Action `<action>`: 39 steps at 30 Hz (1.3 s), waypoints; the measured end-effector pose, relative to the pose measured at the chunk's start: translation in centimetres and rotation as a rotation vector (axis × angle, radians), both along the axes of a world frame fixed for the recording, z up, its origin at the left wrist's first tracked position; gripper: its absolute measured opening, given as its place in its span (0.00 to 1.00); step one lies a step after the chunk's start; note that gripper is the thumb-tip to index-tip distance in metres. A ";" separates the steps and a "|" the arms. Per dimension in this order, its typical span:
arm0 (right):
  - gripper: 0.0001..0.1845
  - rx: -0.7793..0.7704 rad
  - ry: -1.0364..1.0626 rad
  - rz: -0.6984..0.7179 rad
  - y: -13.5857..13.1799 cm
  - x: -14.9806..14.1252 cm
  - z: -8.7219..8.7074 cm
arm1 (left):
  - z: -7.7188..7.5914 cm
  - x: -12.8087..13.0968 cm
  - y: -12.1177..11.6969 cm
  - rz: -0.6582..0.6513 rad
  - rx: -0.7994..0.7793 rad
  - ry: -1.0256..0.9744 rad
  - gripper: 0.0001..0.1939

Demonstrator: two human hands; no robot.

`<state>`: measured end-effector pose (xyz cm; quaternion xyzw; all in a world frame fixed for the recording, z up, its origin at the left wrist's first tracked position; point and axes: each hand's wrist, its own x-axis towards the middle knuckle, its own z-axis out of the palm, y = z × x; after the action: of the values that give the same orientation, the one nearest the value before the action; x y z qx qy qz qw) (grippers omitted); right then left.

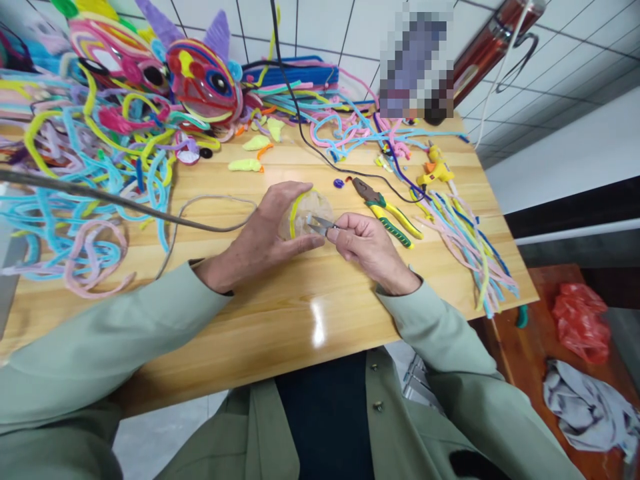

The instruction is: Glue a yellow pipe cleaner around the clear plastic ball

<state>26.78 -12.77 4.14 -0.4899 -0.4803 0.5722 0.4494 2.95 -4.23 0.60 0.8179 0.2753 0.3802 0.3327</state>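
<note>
My left hand (273,230) is closed around a clear plastic dome (319,201) with a yellow fuzzy strip (295,212) across it, just above the wooden table. In my right hand (367,247) is a pair of small scissors (320,224); its handles are hidden by my fingers. The silvery blades point left and lie against the front of the dome; I cannot tell whether they pierce it. Right of the dome lie pliers (383,212) with yellow and green handles. A small dark-blue coil (339,183) rests beside their jaws.
Colourful masks (203,83) and tangled pipe cleaners (100,180) fill the left and back. A yellow glue gun (437,168) and a bundle of pipe cleaners (470,243) lie on the right. A dark cable (300,120) crosses the wooden table (280,333). A red flask (483,50) stands behind.
</note>
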 end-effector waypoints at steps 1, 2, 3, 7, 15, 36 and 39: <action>0.27 0.001 -0.002 -0.002 0.0 0.0 0.0 | -0.1 0.1 -0.1 0.000 -0.017 -0.018 0.44; 0.27 0.001 -0.005 -0.006 -0.1 -0.1 -0.1 | -0.1 0.2 -0.1 -0.002 -0.033 -0.040 0.43; 0.27 0.000 -0.006 -0.013 -0.1 -0.2 -0.1 | -0.2 0.3 -0.2 -0.002 -0.044 -0.058 0.41; 0.27 -0.003 0.004 -0.038 -0.3 -0.5 -0.1 | 0.1 0.4 -0.7 0.001 -0.045 -0.074 0.35; 0.28 -0.001 0.057 -0.075 -0.6 -1.4 -0.4 | 0.6 0.1 -1.1 0.026 -0.041 -0.048 0.33; 0.27 -0.023 0.105 -0.169 -1.1 -2.6 -0.1 | -0.8 0.0 -1.3 0.035 0.029 -0.014 0.38; 0.28 -0.042 0.081 -0.102 -0.8 -1.8 0.6 | -0.5 0.0 -1.2 0.035 -0.068 -0.025 0.44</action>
<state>24.97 -13.56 4.70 -0.4995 -0.4238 0.5781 0.4866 2.94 -5.43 0.08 0.7963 0.2981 0.3866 0.3571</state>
